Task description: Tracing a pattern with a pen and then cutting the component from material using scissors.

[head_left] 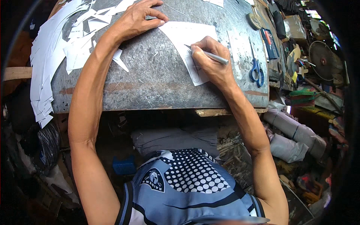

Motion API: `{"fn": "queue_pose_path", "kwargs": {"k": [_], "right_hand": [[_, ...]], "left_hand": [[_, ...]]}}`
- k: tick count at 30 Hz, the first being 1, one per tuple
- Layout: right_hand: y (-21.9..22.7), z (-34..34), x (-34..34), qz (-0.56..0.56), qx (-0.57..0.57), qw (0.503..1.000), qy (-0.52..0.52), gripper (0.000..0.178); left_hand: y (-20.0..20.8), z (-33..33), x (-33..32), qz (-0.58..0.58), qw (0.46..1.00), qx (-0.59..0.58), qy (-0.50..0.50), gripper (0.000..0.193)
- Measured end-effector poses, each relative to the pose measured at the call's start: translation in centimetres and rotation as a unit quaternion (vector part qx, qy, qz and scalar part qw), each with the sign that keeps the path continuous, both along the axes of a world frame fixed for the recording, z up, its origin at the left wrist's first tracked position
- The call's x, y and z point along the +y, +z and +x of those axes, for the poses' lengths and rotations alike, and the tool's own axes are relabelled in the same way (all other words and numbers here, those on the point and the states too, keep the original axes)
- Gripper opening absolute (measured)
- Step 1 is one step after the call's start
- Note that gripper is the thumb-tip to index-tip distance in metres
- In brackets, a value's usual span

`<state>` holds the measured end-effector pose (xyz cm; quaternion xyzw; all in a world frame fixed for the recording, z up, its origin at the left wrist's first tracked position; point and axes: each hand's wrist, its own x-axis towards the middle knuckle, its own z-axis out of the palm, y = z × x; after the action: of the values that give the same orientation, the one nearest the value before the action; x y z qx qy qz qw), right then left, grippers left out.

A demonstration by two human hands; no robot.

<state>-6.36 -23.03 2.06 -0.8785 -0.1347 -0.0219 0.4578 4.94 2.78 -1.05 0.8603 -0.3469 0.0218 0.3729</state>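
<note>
My right hand [213, 62] grips a slim silver pen-like tool [217, 57]. Its dark, thin tip lies over a white paper piece [189, 33]; whether it is a pen or a blade I cannot make out. The piece has a curved left edge, narrows toward me and bears faint drawn lines. My left hand [138, 20] rests palm down with fingers apart, its thumb and forefinger at the paper's upper left corner. Blue-handled scissors [256, 72] lie to the right of my right hand, beside a narrow white paper strip [236, 45].
The worn grey tabletop [150, 78] ends in a near edge before my body. White paper offcuts [80, 48] lie at the left, with a long stack of sheets [43, 75] hanging over the edge. A tape roll [254, 21] and dark blue box [270, 43] sit at the right.
</note>
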Motion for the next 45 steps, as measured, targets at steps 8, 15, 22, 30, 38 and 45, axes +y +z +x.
{"fn": "queue_pose_path", "kwargs": {"k": [8, 15, 22, 30, 38, 45], "right_hand": [[0.1, -0.3, 0.2, -0.001, 0.001, 1.0, -0.004, 0.018], [0.2, -0.9, 0.4, 0.013, 0.003, 1.0, -0.022, 0.017], [0.3, -1.5, 0.2, 0.008, -0.005, 0.999, -0.033, 0.015], [0.4, -1.8, 0.3, 0.018, 0.015, 0.999, -0.044, 0.012], [0.2, -2.0, 0.2, 0.019, 0.01, 0.999, -0.048, 0.015], [0.2, -2.4, 0.1, 0.006, 0.02, 0.998, -0.057, 0.015]], "left_hand": [[-0.1, 0.1, 0.1, -0.01, 1.0, 0.016, -0.003, 0.026], [0.0, -0.1, -0.1, -0.022, 0.999, 0.031, 0.003, 0.027], [0.1, -0.1, 0.0, -0.013, 1.0, 0.019, -0.001, 0.028], [0.5, -0.2, -0.1, -0.012, 0.999, 0.037, -0.003, 0.028], [0.2, -0.1, 0.1, -0.011, 1.0, 0.024, -0.001, 0.027], [-0.1, 0.1, 0.0, -0.032, 0.999, 0.032, -0.011, 0.027]]}}
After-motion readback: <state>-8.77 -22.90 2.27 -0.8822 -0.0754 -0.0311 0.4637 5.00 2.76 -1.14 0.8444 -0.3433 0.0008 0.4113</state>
